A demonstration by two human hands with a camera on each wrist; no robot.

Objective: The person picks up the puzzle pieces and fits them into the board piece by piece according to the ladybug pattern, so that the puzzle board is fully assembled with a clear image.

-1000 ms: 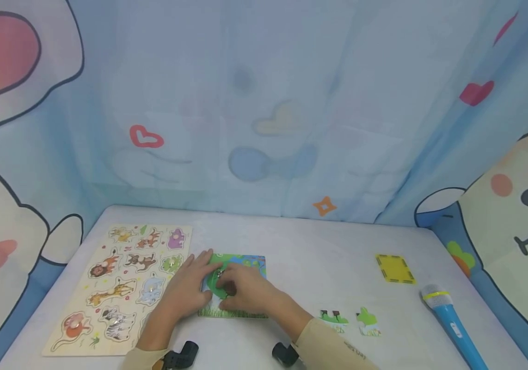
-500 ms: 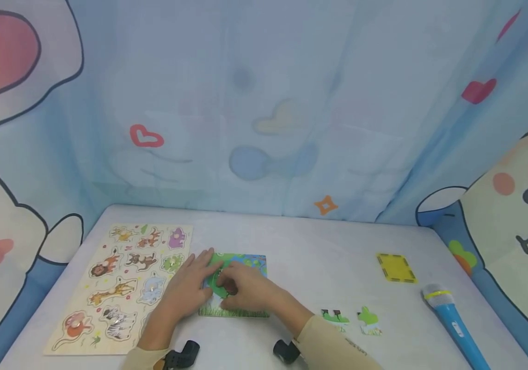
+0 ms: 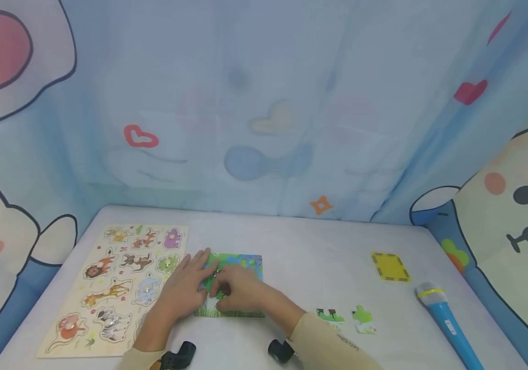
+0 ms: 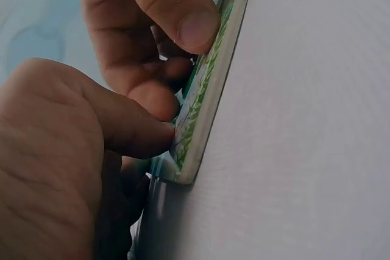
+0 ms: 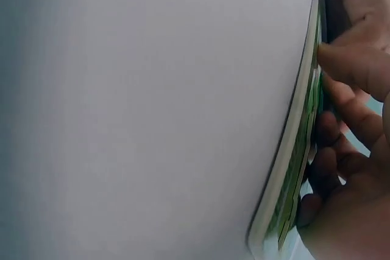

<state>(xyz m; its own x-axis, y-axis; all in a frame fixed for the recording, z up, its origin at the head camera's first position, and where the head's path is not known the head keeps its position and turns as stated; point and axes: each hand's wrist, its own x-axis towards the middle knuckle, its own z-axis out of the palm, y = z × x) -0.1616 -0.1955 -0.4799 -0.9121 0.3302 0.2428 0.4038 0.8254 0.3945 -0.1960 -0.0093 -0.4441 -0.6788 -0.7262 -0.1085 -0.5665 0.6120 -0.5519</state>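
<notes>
A green jungle puzzle board (image 3: 245,264) lies flat on the white table (image 3: 301,257). My left hand (image 3: 183,288) rests on its left edge with the fingers stretched out; in the left wrist view its thumb (image 4: 134,132) presses the board's rim (image 4: 204,108). My right hand (image 3: 241,293) lies on the middle of the board, fingers curled round a green puzzle piece (image 3: 214,286) pressed onto it. The right wrist view shows the board (image 5: 292,162) edge-on, with the right hand's fingers (image 5: 353,71) bent over it. The piece's underside is hidden.
A wooden animal peg puzzle (image 3: 116,288) lies left of the board. Two loose green pieces (image 3: 330,316) (image 3: 362,318) sit to the right, a yellow card (image 3: 390,266) farther back, and a blue toy microphone (image 3: 446,324) near the right edge. A printed curtain (image 3: 264,103) hangs behind.
Both hands stay on the board. The right hand's fingers have crept slightly left toward the left hand, and the head view has shifted a little.
</notes>
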